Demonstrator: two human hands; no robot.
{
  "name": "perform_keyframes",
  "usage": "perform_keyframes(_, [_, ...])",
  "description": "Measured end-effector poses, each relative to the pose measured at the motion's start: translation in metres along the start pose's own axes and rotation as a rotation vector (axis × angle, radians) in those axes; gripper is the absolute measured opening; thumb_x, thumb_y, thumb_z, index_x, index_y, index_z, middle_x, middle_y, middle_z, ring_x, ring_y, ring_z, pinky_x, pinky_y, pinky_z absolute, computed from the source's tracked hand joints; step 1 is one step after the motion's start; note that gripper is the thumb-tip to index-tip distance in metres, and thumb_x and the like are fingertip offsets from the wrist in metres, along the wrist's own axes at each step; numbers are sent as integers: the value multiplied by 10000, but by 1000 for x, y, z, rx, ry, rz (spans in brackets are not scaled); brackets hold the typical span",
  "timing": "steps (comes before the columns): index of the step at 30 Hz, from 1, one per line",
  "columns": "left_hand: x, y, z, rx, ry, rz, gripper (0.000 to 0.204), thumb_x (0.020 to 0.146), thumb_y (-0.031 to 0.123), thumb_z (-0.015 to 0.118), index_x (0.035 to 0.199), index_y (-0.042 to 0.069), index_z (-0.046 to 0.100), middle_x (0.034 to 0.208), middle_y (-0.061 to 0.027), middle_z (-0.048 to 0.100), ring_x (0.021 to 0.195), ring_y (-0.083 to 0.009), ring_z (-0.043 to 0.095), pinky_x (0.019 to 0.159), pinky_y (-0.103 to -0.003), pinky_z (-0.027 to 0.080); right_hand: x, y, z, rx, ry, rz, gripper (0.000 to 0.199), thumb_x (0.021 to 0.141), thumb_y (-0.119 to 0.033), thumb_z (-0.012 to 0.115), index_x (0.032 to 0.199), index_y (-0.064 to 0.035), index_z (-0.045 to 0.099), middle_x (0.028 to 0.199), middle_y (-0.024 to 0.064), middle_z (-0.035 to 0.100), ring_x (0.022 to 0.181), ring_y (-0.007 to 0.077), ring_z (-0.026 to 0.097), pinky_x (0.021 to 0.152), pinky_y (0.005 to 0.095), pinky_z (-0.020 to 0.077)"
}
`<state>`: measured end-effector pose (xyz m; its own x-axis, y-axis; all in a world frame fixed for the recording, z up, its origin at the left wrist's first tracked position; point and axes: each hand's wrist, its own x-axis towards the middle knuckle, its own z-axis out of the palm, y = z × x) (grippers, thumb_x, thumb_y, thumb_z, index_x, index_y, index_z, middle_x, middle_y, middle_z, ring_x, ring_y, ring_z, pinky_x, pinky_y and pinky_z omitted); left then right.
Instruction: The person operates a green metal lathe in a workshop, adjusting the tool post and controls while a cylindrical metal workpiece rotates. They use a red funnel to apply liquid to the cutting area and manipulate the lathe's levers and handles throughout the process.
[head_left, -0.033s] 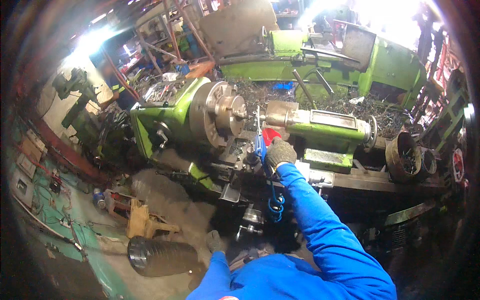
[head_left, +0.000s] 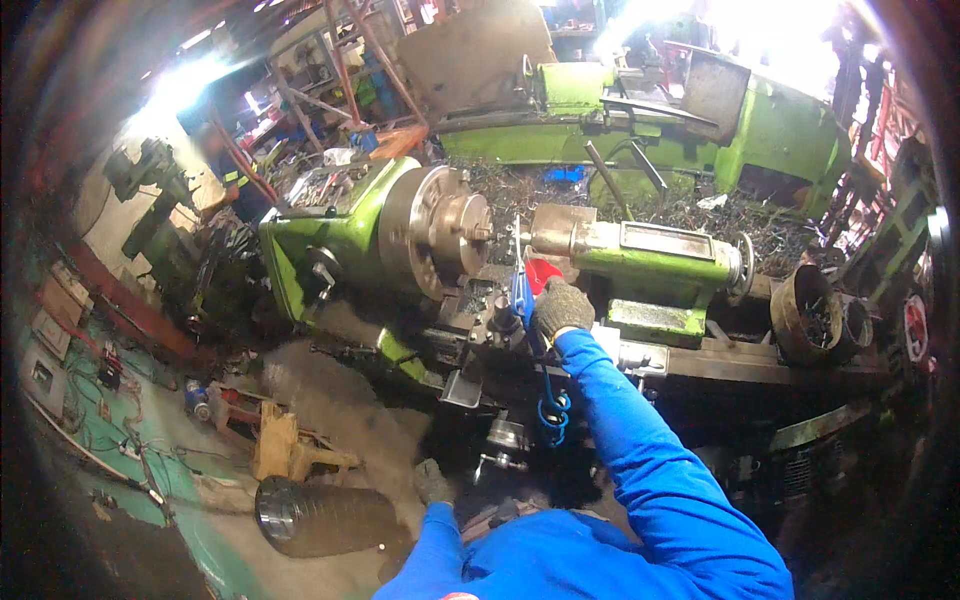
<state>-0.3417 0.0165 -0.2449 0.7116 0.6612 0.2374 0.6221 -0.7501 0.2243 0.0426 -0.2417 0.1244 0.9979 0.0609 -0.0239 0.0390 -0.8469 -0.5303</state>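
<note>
Head view, looking down over a green metal lathe: the right hand (head_left: pixel 563 306), in a dark knitted glove, reaches out at the end of a blue sleeve (head_left: pixel 640 430), its grip wrapped around a blue air gun (head_left: pixel 521 297). That air gun stands roughly upright in front of the gap between the chuck (head_left: pixel 412 232) and the tailstock (head_left: pixel 660 252), its slim metal nozzle pointing up; whether the tip touches anything, I cannot tell. Against the glove shows a red piece (head_left: pixel 542 272), its link to the air gun unclear. Below the hand, a coiled blue hose (head_left: pixel 553 418) dangles over the dark front of the machine. The left hand (head_left: pixel 434 483), also gloved, hangs low near the person's body, above the floor (head_left: pixel 330 385); whether its grip is spread or curled, I cannot tell. To its left, a dark ribbed cylinder (head_left: pixel 330 515) lies on its side, with a wooden stool (head_left: pixel 275 440) just behind it. Small tools lie on top of the green headstock (head_left: pixel 318 245). At the tailstock's far end is a handwheel (head_left: pixel 743 268), with a rusty drum (head_left: pixel 787 322) to its right. Behind the lathe, tangled metal shavings (head_left: pixel 700 218) spread before a second green machine (head_left: pixel 500 144). A co-worker (head_left: pixel 233 178) stands at the upper left.
</note>
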Motion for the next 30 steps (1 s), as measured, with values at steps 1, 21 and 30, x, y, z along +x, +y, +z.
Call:
perform_keyframes(1, [21, 24, -9, -397, -45, -107, 280, 1019, 243, 564, 1143, 19, 677, 1078, -153, 713, 931, -303, 677, 879, -431, 551, 2, -2, 1, -5, 19, 19, 319, 923, -333, 606, 1170, -160, 713, 1130, 206, 745, 1069, 410, 717, 921, 526, 560])
perform_keyframes(21, [204, 164, -196, -1460, -440, 355, 369, 1069, 268, 517, 894, 7, 710, 879, -85, 744, 855, -185, 702, 832, -349, 555, 2, -5, 14, 3, 211, 123, 272, 946, -305, 586, 1072, -125, 747, 1108, 192, 738, 1065, 411, 690, 935, 506, 538])
perform_keyframes(30, [210, 160, -211, -1431, -413, 400, 447, 1074, 350, 492, 898, 3, 713, 862, -97, 742, 834, -199, 698, 823, -352, 538, 13, 5, 19, -32, 164, 177, 300, 912, -346, 600, 1097, -160, 746, 1160, 173, 740, 1122, 392, 688, 968, 499, 536])
